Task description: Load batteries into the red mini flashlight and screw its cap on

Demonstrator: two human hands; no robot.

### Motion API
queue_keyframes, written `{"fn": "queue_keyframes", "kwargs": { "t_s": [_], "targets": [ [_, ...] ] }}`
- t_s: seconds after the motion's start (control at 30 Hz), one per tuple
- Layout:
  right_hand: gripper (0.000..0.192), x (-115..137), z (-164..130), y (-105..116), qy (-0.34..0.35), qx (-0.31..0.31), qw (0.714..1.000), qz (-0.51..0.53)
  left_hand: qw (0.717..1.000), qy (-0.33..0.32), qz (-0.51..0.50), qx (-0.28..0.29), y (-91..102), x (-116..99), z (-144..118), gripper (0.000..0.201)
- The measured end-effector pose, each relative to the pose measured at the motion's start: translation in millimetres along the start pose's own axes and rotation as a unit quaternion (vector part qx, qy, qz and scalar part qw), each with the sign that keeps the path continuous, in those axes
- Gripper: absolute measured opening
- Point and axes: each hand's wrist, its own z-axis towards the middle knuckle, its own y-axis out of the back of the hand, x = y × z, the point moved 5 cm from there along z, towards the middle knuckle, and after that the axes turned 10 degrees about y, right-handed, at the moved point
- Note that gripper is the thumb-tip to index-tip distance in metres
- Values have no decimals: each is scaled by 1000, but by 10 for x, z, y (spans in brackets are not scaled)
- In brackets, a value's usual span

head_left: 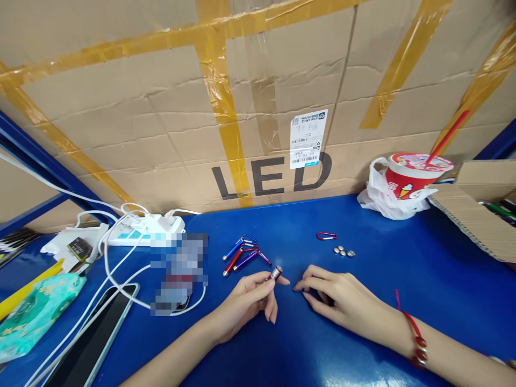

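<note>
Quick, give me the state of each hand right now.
Left hand: closed on a small red keychain light, held just above the blue table.
Right hand: resting on the table, fingers curled; whether it pinches anything cannot be told.

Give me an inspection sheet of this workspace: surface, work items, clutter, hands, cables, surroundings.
Surface: glossy blue table.
Work items: small red metal flashlight in left hand; pile of keychain flashlights; red carabiner clip; three silver button cells.
Clutter: red ice-cream cup in white plastic bag; teal tissue pack; dark phone.
Hands: left hand pinches the flashlight; right hand rests fingertips on the table, red bead bracelet at its wrist.
Cables: white cables from white power strip.
Surroundings: taped cardboard box marked LED.
</note>
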Motion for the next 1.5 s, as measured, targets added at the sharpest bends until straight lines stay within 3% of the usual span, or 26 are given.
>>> {"fn": "queue_keyframes", "kwargs": {
  "t_s": [0.2,0.33,0.4,0.5,0.6,0.67,1.0,1.27,1.5],
  "targets": [
    [22,-4,-20,18,-10,-2,1000,17,1000,13,8,7,-5,4,-13,32],
    [22,-66,-48,95,21,-11,995,-95,1000,18,-16,9,-14,-10,-7,32],
    [28,-135,-86,202,29,-56,976,-209,999,13,-32,6,-7,-20,-2,34],
    [36,-295,-170,355,-33,-112,934,-337,999,8,-45,5,7,-27,4,34],
    [37,-424,-238,404,-99,-113,902,-406,999,12,-45,14,17,-18,8,33],
    [36,-464,-259,381,-115,-103,896,-417,999,15,-46,22,22,-10,8,31],
    [50,-384,-240,316,-83,-112,907,-397,998,29,-56,31,23,-9,5,29],
    [48,-100,-70,216,59,-101,948,-297,998,41,-51,17,25,3,9,32],
    [50,-64,-91,192,36,-123,951,-281,998,44,-34,25,9,-5,6,33]
  ]
}}
